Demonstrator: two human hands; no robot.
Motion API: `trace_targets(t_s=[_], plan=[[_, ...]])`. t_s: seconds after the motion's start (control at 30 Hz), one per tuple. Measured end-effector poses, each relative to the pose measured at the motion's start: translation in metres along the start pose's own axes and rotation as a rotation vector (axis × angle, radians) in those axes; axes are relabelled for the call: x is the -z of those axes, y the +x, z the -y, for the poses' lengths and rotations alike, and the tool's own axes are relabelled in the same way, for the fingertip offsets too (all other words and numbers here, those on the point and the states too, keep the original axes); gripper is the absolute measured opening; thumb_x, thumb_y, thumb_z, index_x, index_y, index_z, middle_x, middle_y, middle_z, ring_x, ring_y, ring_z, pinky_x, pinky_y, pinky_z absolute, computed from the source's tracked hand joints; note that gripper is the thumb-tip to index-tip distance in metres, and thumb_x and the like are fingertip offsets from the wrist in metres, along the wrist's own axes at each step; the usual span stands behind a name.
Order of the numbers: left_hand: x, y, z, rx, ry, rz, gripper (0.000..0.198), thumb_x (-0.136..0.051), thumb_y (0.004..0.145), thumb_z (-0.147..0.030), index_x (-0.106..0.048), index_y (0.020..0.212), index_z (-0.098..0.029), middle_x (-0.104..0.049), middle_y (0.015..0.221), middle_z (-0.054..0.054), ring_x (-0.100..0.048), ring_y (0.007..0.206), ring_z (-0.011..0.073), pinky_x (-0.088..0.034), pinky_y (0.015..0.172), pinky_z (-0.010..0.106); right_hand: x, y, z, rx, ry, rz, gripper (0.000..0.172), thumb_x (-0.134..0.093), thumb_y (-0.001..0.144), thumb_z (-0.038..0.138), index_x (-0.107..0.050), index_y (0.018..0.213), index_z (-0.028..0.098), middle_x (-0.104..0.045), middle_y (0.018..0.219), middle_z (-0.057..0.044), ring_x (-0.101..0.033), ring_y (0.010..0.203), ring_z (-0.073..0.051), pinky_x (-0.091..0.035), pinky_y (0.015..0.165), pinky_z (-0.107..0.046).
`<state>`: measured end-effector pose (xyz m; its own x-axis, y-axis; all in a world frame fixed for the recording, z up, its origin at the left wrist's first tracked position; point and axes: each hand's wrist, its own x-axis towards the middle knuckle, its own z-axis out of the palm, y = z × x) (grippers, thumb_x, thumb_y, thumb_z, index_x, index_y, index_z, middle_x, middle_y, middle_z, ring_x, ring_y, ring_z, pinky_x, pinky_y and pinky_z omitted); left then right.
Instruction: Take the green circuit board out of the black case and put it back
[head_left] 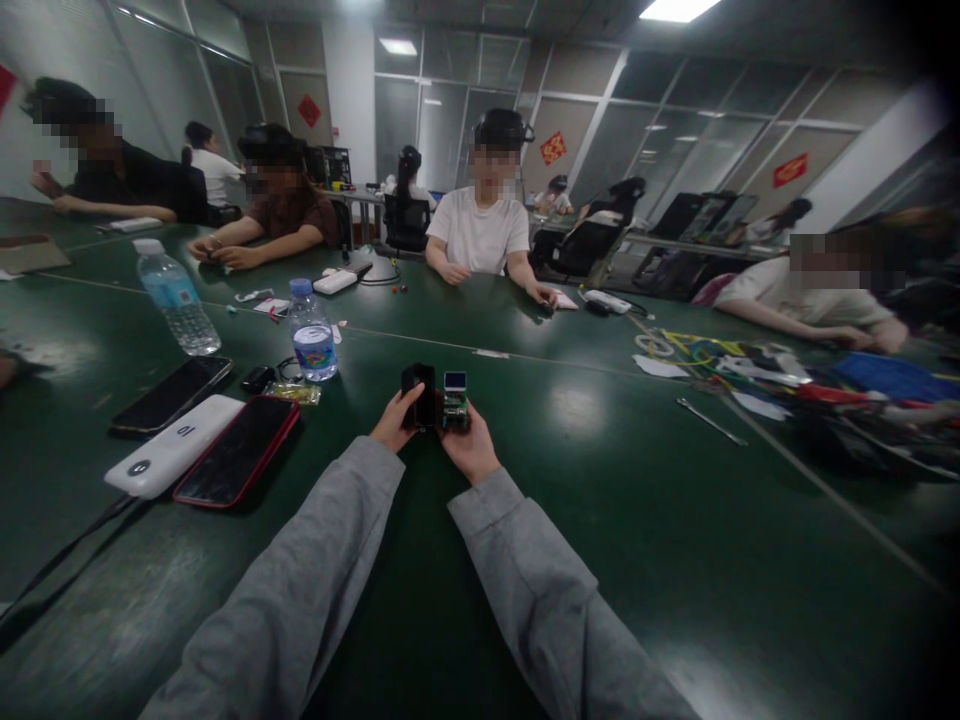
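Both of my forearms, in grey sleeves, reach out over a dark green table (600,560). My left hand (396,420) is closed on a black plastic casing (424,395), with the thumb across its face. Just to the right, my right hand (472,448) grips a small green circuit board with a little screen (455,395), which stands upright. Casing and board are side by side; whether they touch or are joined by wires is too small to tell. The fingers beneath both pieces are partly hidden.
Left lie a red-edged phone (238,452), a white power bank (174,445), a black phone (172,393) and two water bottles (313,335) (178,300). A wrench (711,421) and a heap of cables and tools (810,390) are at right. Several people sit around the table.
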<state>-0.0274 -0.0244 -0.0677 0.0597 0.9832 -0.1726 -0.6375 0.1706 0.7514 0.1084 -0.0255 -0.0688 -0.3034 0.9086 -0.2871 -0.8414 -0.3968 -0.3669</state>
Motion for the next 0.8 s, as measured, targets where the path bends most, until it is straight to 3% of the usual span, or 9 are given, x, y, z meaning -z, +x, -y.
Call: trace_targets(t_s=[0.23,0.53,0.8], plan=[[-0.0025,0.0002,0.0046,-0.03,-0.002,-0.013,0.045,-0.076,0.076,-0.041,-0.066,0.11,-0.015,-0.071,0.103,0.011,-0.069,0.087,0.0196,-0.055,0.077,0.03,-0.0016,-0.0017,-0.0003,0.006,-0.018,-0.004,0.028,-0.041,0.099,0.026,-0.068,0.103,0.019,-0.076,0.083,-0.001,-0.071,0.078,-0.014,-0.06,0.073,-0.026],[-0.0028,0.006,0.0082,0.007,-0.063,-0.085,0.022,-0.063,0.084,-0.029,-0.067,0.101,-0.014,-0.072,0.087,0.005,-0.067,0.078,0.0151,-0.052,0.074,0.027,-0.0031,-0.0027,-0.0001,0.001,-0.022,-0.046,0.029,-0.041,0.1,0.027,-0.068,0.094,0.018,-0.075,0.08,0.0,-0.071,0.073,-0.013,-0.06,0.07,-0.025],[-0.0089,-0.0016,0.0037,-0.012,-0.001,-0.1,0.021,-0.068,0.077,-0.025,-0.067,0.095,-0.016,-0.071,0.083,0.003,-0.066,0.075,0.014,-0.051,0.069,0.024,0.0025,0.0005,-0.0002,-0.009,-0.053,-0.042,0.027,-0.043,0.098,0.028,-0.068,0.098,0.017,-0.075,0.085,-0.002,-0.072,0.077,-0.014,-0.06,0.076,-0.027]])
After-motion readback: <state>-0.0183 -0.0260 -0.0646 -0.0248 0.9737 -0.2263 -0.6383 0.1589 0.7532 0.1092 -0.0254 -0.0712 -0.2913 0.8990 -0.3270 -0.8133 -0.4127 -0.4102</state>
